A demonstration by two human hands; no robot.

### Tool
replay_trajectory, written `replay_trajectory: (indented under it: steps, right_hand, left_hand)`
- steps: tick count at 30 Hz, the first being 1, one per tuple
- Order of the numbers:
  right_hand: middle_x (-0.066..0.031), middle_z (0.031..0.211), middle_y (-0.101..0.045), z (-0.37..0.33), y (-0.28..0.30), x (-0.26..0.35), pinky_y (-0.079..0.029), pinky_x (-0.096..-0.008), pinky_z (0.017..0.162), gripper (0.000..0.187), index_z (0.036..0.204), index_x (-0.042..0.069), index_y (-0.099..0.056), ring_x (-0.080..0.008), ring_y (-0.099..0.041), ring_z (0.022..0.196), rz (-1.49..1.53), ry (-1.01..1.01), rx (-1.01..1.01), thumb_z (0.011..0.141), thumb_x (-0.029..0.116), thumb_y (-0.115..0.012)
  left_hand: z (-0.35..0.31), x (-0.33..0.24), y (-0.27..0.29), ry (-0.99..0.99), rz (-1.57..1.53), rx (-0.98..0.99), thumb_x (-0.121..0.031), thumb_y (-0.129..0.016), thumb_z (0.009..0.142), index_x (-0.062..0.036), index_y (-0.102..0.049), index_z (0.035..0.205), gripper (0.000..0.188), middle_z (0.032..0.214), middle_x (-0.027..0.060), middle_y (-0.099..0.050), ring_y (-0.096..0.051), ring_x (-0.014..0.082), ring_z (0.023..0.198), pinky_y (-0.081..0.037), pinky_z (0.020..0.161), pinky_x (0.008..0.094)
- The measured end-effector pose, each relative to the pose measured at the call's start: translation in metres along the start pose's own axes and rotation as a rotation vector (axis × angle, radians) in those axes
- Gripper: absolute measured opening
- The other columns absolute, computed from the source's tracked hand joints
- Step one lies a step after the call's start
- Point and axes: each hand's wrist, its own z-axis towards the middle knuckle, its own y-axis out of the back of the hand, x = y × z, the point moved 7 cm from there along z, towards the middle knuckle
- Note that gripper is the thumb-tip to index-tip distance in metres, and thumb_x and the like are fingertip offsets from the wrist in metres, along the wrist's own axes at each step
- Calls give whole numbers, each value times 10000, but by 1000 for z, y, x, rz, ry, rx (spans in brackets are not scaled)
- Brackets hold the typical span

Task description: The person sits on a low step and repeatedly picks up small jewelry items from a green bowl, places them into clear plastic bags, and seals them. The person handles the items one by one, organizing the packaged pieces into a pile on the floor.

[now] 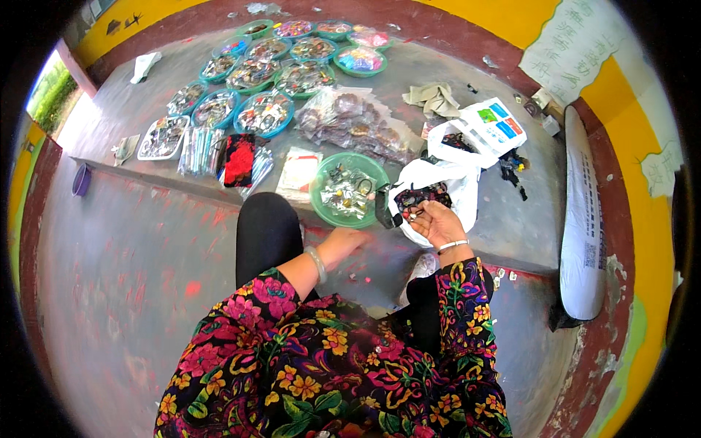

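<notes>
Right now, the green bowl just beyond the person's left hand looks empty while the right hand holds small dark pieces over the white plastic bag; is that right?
Not quite: the head view shows the green bowl beyond the left hand is filled with small shiny packets, not empty. The rest stands: the right hand holds small dark pieces over the white plastic bag.

1. A black top printed all over with large flowers in pink, red, yellow and orange, with green leaves between them.
2. The sleeves are wide and end short of the wrists; the same flower print runs to their hems.
3. A pale, smooth bangle [316,263] circles the left wrist.
4. A thin, light-coloured band [453,246] sits at the right wrist, just below the right hand [437,220].
5. Plain black trousers cover the one leg [266,237] in view.
</notes>
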Motion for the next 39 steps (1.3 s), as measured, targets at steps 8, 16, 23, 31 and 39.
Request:
replay_trajectory:
  steps: [8,16,23,31,39]
  right_hand:
    - [-103,842,-622,5,-39,-46,-535,-300,642,62,849,47,-527,-192,-624,735,-119,-71,81,819,65,-578]
    - [-34,732,-600,10,-58,-46,-457,-199,592,144,851,-17,-528,-59,-549,662,-702,399,85,738,-32,-616]
    - [-28,671,-579,11,-55,-52,-424,-214,547,106,807,-6,-549,-54,-515,605,-758,419,59,737,11,-625]
    - [-119,670,-609,9,-47,-45,-453,-292,552,151,811,14,-564,-205,-603,601,-1034,581,-111,702,89,-635]
    - [-149,689,-605,-10,-68,-31,-462,-384,570,160,796,32,-556,-325,-596,658,-1276,644,-188,687,111,-642]
  left_hand:
    - [4,5,-3,13,-113,48,-206,-513,858,-70,-580,1013,217,922,6,-576,-531,92,825,-429,730,245]
    - [18,24,9,80,-46,-36,-224,-510,869,-108,-575,937,149,853,-26,-563,-514,65,756,-413,662,231]
    - [28,25,19,-21,119,-83,-183,-481,881,-67,-619,943,191,900,-3,-585,-516,75,753,-424,680,225]
    - [20,14,6,-46,141,-47,-167,-482,864,-30,-609,1010,238,909,22,-585,-515,81,764,-432,706,233]
    - [19,15,1,-83,213,11,-148,-517,842,-6,-574,1060,267,893,26,-584,-523,92,772,-438,712,233]
